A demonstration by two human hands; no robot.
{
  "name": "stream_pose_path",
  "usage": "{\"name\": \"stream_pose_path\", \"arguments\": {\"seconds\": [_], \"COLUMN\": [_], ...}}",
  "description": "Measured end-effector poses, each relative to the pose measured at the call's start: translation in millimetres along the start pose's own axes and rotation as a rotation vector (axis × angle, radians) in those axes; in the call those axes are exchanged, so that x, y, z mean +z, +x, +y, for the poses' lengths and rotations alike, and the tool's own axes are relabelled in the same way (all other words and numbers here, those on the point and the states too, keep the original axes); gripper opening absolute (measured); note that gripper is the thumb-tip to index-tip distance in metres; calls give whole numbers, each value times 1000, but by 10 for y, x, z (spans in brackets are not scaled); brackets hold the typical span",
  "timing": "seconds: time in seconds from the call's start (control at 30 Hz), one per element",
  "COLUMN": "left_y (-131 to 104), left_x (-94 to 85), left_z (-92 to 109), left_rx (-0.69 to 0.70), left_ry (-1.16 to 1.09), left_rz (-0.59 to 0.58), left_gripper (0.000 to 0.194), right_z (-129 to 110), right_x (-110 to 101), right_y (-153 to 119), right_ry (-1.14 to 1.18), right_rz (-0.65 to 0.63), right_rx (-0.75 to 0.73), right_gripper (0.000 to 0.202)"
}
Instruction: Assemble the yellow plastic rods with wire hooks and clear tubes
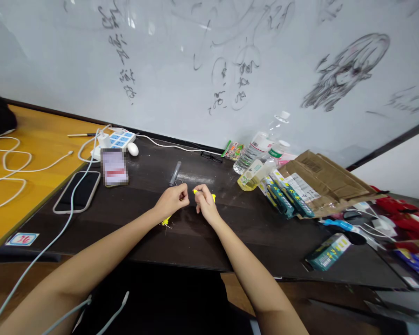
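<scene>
My left hand (176, 197) is closed above the dark table, and whatever its fingers may hold is hidden. Close beside it, my right hand (205, 203) pinches a small yellow piece (195, 191) between thumb and fingers. Another yellow piece (213, 198) shows just behind the right hand. Below my left wrist lies a yellow part with thin wire-like ends (166, 221). Beyond the left hand are a clear grey tube (175, 173) and a thin bent metal rod (179, 182), partly covered by that hand.
A dark phone (77, 192), a second phone (114, 167) and a power strip (118, 140) lie left. To the right stand a water bottle (254, 151), green boxes (282, 195) and a brown paper package (321, 179). A white cable (71, 204) crosses the left side.
</scene>
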State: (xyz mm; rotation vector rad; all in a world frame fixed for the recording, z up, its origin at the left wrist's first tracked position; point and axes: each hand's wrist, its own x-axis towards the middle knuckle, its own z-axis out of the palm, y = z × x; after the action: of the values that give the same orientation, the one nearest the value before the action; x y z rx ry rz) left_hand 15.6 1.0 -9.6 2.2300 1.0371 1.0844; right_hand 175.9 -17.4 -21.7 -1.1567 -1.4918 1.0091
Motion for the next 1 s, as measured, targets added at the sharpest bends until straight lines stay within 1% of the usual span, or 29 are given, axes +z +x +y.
{"name": "stream_pose_path", "arguments": {"seconds": [0.07,0.13,0.27,0.37,0.63,0.77,1.0], "left_y": [2,6,14,13,-2,-5,5], "left_x": [-3,-7,-15,-13,-5,2,14], "left_z": [-8,-18,-27,-24,9,7,-36], "left_rx": [-7,-14,-28,-34,-35,-29,-47], "left_ry": [-27,-50,-61,-54,-71,-98,-140], "left_rz": [11,23,35,30,5,-7,48], "left_gripper": [8,7,7,8,8,8,6], "right_z": [21,25,-17,-48,-60,-83,-58], "right_x": [-3,-1,14,24,29,29,28], "right_y": [-5,-14,-43,-58,-62,-72,-76], "right_ry": [-12,-86,-281,-368,-420,-426,-494], "right_rz": [7,19,36,25,40,72,102], "right_rx": [0,-29,-161,-230,-252,-256,-253], "right_gripper": [13,10,7,8,11,11,10]}}
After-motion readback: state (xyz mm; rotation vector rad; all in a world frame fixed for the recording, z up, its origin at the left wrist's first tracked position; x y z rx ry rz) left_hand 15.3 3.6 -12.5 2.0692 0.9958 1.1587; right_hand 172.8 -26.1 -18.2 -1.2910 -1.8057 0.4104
